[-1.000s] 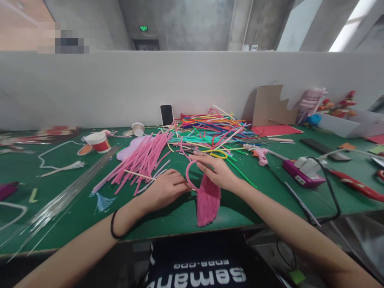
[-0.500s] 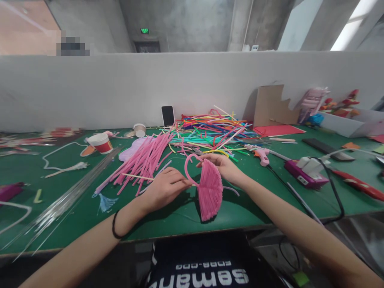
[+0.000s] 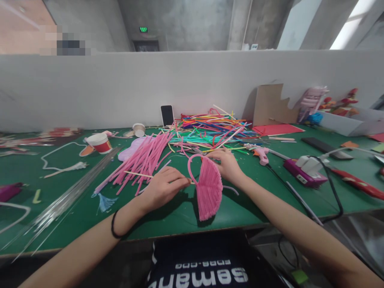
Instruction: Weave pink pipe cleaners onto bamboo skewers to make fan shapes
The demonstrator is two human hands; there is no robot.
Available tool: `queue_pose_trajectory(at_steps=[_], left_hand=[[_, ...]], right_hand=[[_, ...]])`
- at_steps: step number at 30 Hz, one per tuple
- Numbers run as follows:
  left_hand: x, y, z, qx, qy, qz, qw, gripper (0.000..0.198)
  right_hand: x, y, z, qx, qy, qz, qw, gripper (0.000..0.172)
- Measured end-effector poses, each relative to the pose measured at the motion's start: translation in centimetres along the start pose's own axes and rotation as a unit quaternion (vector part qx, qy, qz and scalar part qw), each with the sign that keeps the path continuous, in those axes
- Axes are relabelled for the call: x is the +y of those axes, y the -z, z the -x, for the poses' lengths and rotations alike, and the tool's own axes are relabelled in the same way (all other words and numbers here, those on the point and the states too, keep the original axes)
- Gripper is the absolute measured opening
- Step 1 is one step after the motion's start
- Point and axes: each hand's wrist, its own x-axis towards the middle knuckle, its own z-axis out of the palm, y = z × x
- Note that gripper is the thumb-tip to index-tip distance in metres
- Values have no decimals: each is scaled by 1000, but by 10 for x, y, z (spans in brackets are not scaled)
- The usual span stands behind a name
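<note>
My left hand (image 3: 168, 184) pinches a thin wooden stick (image 3: 138, 174); its tip meets the inner edge of a pink fan-shaped piece. This pink pipe-cleaner fan (image 3: 209, 188) is built of many fuzzy stems packed side by side, with one stem curving in a loop at its upper left. Behind the fan's upper right edge is my right hand (image 3: 226, 164), fingers bent at the top of the piece, its thumb partly hidden. Left of my hands lies a pile of loose pink pipe cleaners (image 3: 147, 154).
Multicoloured pipe cleaners (image 3: 216, 130) heap at the back. A pink glue gun (image 3: 263, 155) and purple power strip (image 3: 303, 176) with cables lie right. At left are a paper cup (image 3: 100, 143), wire bundle (image 3: 69, 192) and blue tassel (image 3: 106, 203). A phone (image 3: 167, 116) leans on the partition.
My right fingers have shifted slightly right and up along the fan's top. The loop's curve now leans further right, towards the fan. My left hand and the stick are nearly still.
</note>
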Motion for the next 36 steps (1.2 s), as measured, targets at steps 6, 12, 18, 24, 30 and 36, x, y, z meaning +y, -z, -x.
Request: queue_pose_trajectory(at_steps=[6, 12, 18, 24, 30, 36], left_hand=[[-2, 3, -2, 1, -7, -25, 1000, 20], [-21, 2, 4, -9, 28, -90, 996, 24], [-27, 2, 4, -26, 46, -108, 993, 23], [-13, 8, -5, 198, 138, -98, 966, 39], [-8, -9, -8, 199, 308, 208, 907, 62], [11, -22, -47, 157, 441, 526, 710, 48]], right_hand=[[8, 1, -4, 147, -102, 18, 984, 40], [-11, -3, -5, -37, -221, -363, 904, 60], [-28, -15, 8, -222, -148, -350, 898, 41], [-27, -24, 2, -19, -233, -465, 854, 40], [-34, -17, -3, 64, -249, -596, 761, 61], [-45, -24, 0, 38, -213, -615, 758, 73]])
